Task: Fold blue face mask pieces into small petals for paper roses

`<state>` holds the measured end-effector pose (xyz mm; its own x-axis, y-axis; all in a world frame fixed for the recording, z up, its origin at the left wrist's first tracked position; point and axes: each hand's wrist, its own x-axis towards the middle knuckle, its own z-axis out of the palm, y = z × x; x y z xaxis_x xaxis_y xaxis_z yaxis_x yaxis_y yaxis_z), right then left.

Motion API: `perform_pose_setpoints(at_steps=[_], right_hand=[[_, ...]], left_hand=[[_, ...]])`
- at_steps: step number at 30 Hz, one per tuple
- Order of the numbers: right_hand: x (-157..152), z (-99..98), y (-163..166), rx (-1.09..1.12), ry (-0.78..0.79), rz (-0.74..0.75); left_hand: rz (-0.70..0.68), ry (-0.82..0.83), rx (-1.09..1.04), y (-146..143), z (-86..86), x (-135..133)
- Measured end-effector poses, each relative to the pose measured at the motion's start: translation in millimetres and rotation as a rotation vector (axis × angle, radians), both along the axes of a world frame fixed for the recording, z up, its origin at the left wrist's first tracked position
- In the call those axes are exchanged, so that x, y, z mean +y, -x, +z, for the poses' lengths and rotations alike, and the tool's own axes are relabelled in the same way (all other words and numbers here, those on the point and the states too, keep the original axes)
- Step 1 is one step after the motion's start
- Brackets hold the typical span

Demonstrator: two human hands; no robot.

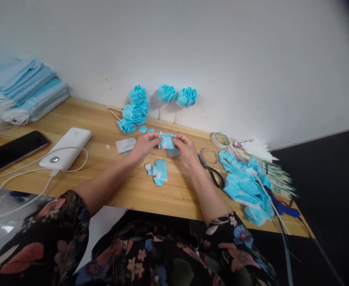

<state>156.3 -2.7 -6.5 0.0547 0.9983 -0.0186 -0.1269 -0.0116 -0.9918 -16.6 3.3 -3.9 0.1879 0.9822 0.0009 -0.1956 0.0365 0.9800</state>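
Left hand point(146, 146), right hand point(186, 150) pinched opposite edges of small light-blue rectangular sheet point(166, 141) above brown wood-grain tabletop point(180, 196). Irregular light-blue scraps point(161, 170) lay nearer person, from where I stood.

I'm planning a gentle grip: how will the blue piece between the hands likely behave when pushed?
Probably floppy: the blue piece looks thin, pinched at opposite sides by the left hand and right hand. Likely light, since it's small and sheet-like. It may crease easily, as the blue heap looks crumpled.
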Motion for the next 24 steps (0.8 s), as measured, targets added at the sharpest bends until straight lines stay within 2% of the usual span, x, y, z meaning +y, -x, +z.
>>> perform_pose_setpoints(at_steps=[8,15,24], right_hand=[[-2,-5.5,2,0.019,-0.019,0.018],[-5,-7.8,6,0.074,-0.045,0.049],[-12,1.4,9,-0.03,-0.019,-0.069]], left_hand=[[0.021,-0.014,-0.052,2,4.7,2],[0.091,-0.047,0.019,1,1.4,4],[0.021,-0.02,0.018,-2,2.5,-1]])
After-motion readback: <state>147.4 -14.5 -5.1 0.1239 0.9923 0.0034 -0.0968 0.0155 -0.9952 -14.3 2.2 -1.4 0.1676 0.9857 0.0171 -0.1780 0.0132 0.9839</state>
